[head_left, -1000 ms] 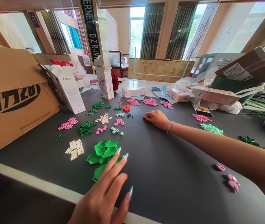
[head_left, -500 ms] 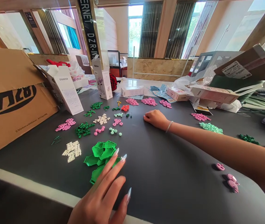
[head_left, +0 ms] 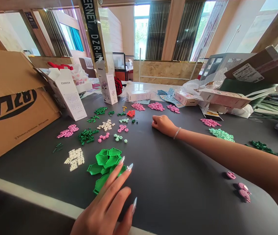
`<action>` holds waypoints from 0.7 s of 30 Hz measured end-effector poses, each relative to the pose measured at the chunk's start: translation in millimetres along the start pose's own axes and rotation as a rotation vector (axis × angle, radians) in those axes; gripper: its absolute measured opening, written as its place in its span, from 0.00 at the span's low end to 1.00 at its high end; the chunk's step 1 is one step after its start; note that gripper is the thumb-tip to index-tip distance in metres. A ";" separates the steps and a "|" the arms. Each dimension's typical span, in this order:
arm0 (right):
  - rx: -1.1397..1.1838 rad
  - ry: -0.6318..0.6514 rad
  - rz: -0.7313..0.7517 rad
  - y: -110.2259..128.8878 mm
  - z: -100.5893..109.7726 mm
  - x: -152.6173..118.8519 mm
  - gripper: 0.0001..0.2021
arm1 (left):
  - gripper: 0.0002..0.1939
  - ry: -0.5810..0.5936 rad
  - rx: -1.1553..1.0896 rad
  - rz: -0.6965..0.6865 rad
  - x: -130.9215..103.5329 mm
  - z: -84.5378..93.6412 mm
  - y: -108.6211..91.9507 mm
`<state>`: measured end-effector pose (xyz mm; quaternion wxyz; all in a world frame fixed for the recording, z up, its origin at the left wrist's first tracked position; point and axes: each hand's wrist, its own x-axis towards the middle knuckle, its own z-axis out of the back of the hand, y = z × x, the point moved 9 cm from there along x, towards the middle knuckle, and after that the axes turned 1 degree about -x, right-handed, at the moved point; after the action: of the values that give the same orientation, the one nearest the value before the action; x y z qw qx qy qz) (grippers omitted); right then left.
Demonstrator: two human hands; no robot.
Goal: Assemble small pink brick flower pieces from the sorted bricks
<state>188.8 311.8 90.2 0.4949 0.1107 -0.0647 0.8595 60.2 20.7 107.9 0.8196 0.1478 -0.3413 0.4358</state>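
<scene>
Nearest me, my left grip (head_left: pixel 102 205) has its fingers stretched out and spread apart, the thumb well off to the side. The two foremost fingers lie across the near right edge of the overlapping bright green pieces (head_left: pixel 106 160); whether they press on them or hover just above, I cannot tell. Off to my right on the dark table (head_left: pixel 168 182), near my forearm, lie three rounded pink pieces (head_left: pixel 244 195). Left of the green ones is a cluster of white pieces (head_left: pixel 75 158), and a little beyond it a heap of dark green pieces (head_left: pixel 86 135).

Farther out, my right grip (head_left: pixel 164 125) is at the table, fingers curled in with the back of the hand up; what is inside is hidden, so I cannot tell if it is clamped on anything. A bracelet (head_left: pixel 177 133) circles that wrist. Past it sit a red pile (head_left: pixel 130 113) and a pink pile (head_left: pixel 156 106). Behind these, an upright carton with a flower print (head_left: pixel 108 86) stands before the far windows (head_left: pixel 142 36).
</scene>
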 end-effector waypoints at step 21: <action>0.622 -0.025 -0.244 -38.4 6.5 12.4 0.15 | 0.08 0.022 -0.007 0.009 -3.1 -2.8 0.2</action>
<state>216.9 340.0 99.7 0.5359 0.2740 0.2083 0.7709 60.1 20.4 103.7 0.8219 0.1384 -0.3343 0.4401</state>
